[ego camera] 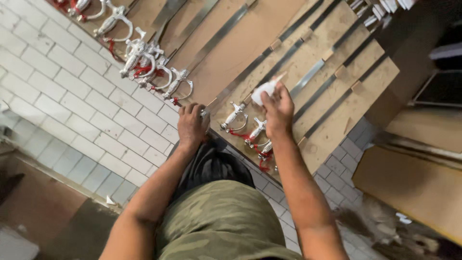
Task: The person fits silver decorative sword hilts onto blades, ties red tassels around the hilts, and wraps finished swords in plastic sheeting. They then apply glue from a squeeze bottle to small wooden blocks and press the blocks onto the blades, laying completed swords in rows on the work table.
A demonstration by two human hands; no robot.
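Several swords with silver guarded hilts and red tassels lie side by side on brown boards on the tiled floor. My left hand [191, 124] is closed around the hilt of one sword [250, 67] at the board's edge. My right hand [277, 107] pinches a small white cloth [263, 92] and presses it against the blade of a sword [308, 77] just above its hilt [234, 115]. Two more silver hilts [256, 132] with red tassels lie under my right wrist.
More silver hilts [144, 62] cluster at the upper left on another board [231, 53]. Pale brick tiles [72, 96] cover the floor at left. A cardboard sheet [414, 188] lies at right. My camouflage-clad knee [221, 221] fills the bottom centre.
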